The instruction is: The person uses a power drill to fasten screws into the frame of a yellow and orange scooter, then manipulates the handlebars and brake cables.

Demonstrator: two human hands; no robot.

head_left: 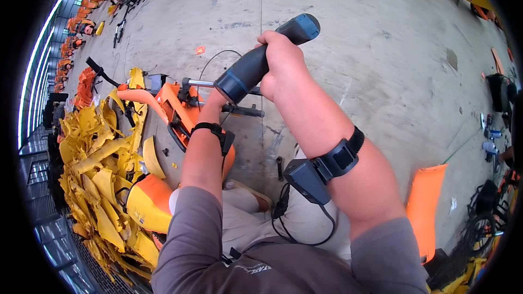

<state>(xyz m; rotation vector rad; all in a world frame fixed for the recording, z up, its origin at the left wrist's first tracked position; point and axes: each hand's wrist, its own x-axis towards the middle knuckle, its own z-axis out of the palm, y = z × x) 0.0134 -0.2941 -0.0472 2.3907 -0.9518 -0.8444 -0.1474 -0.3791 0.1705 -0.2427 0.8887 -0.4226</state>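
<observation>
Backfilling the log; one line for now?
right hand: grips dark power tool; left hand: at orange vehicle, partly hidden; leftward: yellow panel pile

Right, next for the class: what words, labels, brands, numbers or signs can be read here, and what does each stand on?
Dark shirt: pale lettering on the front, not copied out here.
Yellow-and-orange panel: a small dark mark, too small to read.
Small orange-red piece on the floor: pale marks, too small to read.
Dark tool in the right hand: no lettering I can make out.
</observation>
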